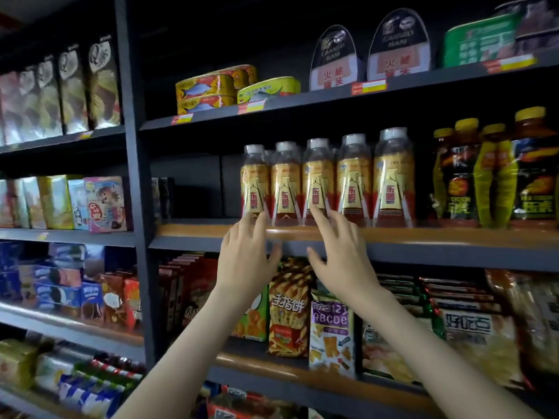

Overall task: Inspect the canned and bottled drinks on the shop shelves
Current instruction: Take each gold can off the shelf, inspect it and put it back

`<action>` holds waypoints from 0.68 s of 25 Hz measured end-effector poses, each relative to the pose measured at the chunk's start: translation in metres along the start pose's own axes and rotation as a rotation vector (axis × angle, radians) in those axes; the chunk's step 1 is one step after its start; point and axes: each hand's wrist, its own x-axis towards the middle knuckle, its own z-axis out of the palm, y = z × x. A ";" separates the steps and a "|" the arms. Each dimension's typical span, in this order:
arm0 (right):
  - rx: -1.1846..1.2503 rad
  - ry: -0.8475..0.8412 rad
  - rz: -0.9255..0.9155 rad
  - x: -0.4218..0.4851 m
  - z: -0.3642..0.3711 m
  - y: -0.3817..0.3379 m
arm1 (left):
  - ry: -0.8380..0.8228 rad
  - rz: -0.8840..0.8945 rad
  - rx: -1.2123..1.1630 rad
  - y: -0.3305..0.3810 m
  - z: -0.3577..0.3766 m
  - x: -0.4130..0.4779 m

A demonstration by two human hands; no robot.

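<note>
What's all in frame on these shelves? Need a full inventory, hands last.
gold-label bottles: five in front row, gold and red, pale caps, middle shelf centre
yellow-capped bottles: four, dark and yellow-green labels, middle shelf right
fish tins: about four, yellow, stacked, top shelf left
canned ham tins: two, black, top shelf centre
green pack: one, green, top shelf right
snack boxes: several, red, purple, green, lower shelf
snack packs: many, mixed colours, left bay
left hand: one, fingers straight, at the leftmost gold-label bottle
right hand: one, fingers straight, index at the third gold-label bottle
</note>
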 end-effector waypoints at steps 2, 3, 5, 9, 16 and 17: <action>-0.048 -0.008 0.029 -0.003 0.003 0.001 | 0.008 0.051 -0.074 0.007 0.011 0.005; -0.065 0.009 0.042 -0.004 0.000 0.004 | 0.002 0.080 -0.123 0.015 0.017 0.007; -0.130 0.062 0.081 -0.009 -0.016 0.017 | -0.001 0.149 -0.216 0.040 0.029 0.012; -0.274 0.157 0.167 -0.027 -0.068 0.058 | 0.058 0.242 -0.367 0.112 0.040 0.026; -0.436 0.237 0.290 -0.085 -0.183 0.155 | 0.144 0.436 -0.566 0.292 0.045 0.015; -0.444 0.238 0.293 -0.095 -0.199 0.170 | 0.155 0.435 -0.579 0.316 0.047 0.012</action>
